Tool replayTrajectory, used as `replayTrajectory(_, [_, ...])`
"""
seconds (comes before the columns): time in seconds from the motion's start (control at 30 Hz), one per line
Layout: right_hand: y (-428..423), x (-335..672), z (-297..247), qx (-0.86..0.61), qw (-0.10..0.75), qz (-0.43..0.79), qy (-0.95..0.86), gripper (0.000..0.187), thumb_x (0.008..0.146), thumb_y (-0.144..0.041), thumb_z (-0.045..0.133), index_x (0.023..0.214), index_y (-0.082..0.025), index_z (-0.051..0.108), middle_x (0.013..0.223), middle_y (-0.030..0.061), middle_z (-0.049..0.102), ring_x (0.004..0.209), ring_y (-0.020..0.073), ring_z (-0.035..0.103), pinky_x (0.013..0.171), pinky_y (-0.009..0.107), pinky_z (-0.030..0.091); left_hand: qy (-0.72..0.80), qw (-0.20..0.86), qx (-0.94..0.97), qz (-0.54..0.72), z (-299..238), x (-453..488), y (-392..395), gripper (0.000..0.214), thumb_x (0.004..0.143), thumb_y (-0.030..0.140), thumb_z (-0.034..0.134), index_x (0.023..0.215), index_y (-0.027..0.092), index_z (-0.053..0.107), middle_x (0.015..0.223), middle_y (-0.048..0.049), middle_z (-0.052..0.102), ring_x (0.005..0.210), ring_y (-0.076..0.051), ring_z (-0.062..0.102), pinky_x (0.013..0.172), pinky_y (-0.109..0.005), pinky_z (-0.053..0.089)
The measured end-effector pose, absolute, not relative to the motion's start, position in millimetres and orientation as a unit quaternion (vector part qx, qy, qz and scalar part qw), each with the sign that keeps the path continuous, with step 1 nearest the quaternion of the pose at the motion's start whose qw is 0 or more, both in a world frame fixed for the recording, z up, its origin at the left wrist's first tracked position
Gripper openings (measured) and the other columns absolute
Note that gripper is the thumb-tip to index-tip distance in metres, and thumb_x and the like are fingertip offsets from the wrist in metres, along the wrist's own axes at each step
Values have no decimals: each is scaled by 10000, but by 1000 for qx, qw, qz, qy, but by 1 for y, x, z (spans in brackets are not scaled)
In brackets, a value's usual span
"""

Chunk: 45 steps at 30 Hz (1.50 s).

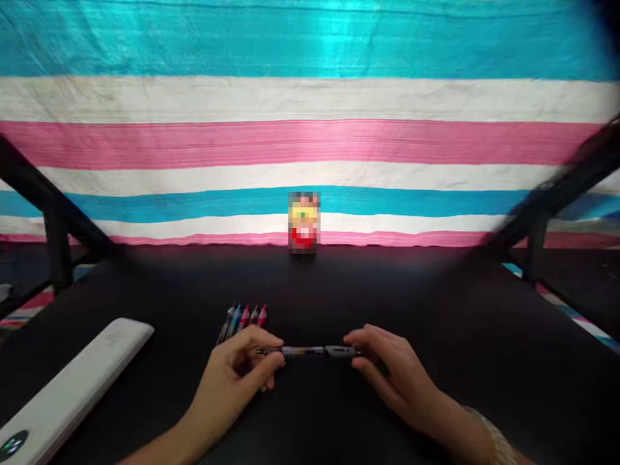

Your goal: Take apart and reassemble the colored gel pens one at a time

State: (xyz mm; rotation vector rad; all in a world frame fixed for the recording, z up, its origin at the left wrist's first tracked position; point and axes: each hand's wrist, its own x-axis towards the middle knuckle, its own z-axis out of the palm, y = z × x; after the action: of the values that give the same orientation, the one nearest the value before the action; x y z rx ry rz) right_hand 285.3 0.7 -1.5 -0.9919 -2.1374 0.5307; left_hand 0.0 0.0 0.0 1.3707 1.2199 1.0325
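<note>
Low over a black table (436, 310), both of my hands hold one dark pen (310, 351) lying crosswise between them. My left hand (239, 374) pinches the pen's left end with its fingers closed. My right hand (387, 374) grips the right end, where the cap sits. Several pens with red and blue ends (245, 318) lie in a row on the table just behind my left hand.
A long white case (72, 387) lies at the front left. A small blurred-out box (303, 221) stands at the table's far edge, before a cloth striped in pink, white and turquoise (310, 103). Dark frame bars (53, 206) slant at both sides.
</note>
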Motion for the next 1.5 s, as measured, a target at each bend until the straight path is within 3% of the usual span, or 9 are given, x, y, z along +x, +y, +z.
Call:
replayTrajectory(0.17, [4,282,-7,-367,370,180,-834,53,1005,-168,517,1002,-217,535,779,3,591,641,148,546,585,258,426,506,496,564,425,5,0,0,145,828,330,735,880,196,714,601,15,673,491,-117,619,496,-191,481])
replayTrajectory(0.23, [3,283,-3,-351,364,173,-845,130,1041,-201,459,943,-212,544,737,5,576,635,157,532,572,267,405,507,499,563,420,7,1,0,150,816,326,737,875,189,715,582,12,668,484,-124,618,491,-199,487])
replayTrajectory(0.37, [4,282,2,-362,358,180,-842,98,1034,-284,521,1042,-190,551,801,28,605,650,158,553,584,264,429,513,500,564,411,9,0,0,166,818,334,731,879,181,714,596,-2,678,494,-133,620,495,-211,495])
replayTrajectory(0.47, [5,280,2,-363,358,161,-845,37,1022,-215,527,1006,-189,549,771,19,589,633,151,539,567,255,406,514,497,567,408,9,0,0,170,829,341,724,889,182,715,600,-6,683,496,-130,614,494,-208,489])
replayTrajectory(0.6, [6,278,4,-351,338,143,-861,190,1051,-199,433,904,-186,553,715,21,572,625,164,511,557,274,360,504,501,562,424,12,4,1,154,803,323,743,853,179,721,582,-4,685,470,-121,604,473,-197,491])
replayTrajectory(1.0, [3,281,1,-343,327,109,-874,269,1053,-215,424,795,-192,500,661,6,500,608,166,428,556,300,280,479,459,607,437,11,5,-1,53,849,232,708,885,199,727,543,27,664,466,-117,642,475,-171,526])
replayTrajectory(1.17, [3,279,0,-365,330,179,-852,344,1056,-212,377,715,-209,424,630,-13,452,586,152,423,560,290,290,389,308,726,477,10,2,6,200,845,76,694,964,235,720,761,12,733,549,-109,698,566,-170,571])
replayTrajectory(1.33, [1,279,4,-389,344,267,-812,418,1068,-334,387,672,-206,423,620,-28,423,571,135,431,556,268,315,291,171,813,475,25,0,21,302,822,-3,710,1023,222,716,873,-21,784,784,-159,760,780,-201,591])
replayTrajectory(1.5, [-3,278,9,-420,315,367,-768,446,1078,-406,348,757,-187,568,636,-27,485,570,126,461,564,250,363,386,307,704,512,37,21,21,209,831,88,720,985,229,704,827,4,736,654,-125,706,630,-188,575])
